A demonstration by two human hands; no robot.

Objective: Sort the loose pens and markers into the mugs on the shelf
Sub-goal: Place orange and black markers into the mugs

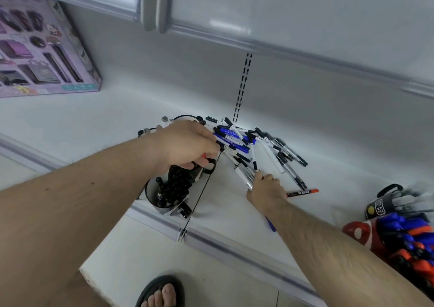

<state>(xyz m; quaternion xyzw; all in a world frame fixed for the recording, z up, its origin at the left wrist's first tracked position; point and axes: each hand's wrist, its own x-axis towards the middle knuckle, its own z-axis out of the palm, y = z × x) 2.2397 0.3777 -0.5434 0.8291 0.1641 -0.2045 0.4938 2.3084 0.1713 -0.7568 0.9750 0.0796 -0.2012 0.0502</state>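
A heap of loose pens and markers (263, 142), black, white and blue, lies on the white shelf (94, 128) near its back wall. My left hand (187, 142) grips a bunch of blue and black pens at the heap's left edge, right above a mug (202, 170) with a black handle. In front of it stands a second mug (162, 198) packed with black-capped pens. My right hand (265, 191) holds a few white pens by their lower ends. A red marker (303, 192) lies just right of that hand, and a blue pen (271, 225) pokes out under my right wrist.
A purple stationery gift box (44, 50) leans at the back left. At the right edge stand a red mug (359, 233) full of blue and orange markers and a black mug (380, 208) behind it. A thin wire divider (204, 184) crosses the shelf. My sandalled foot (162, 292) is below.
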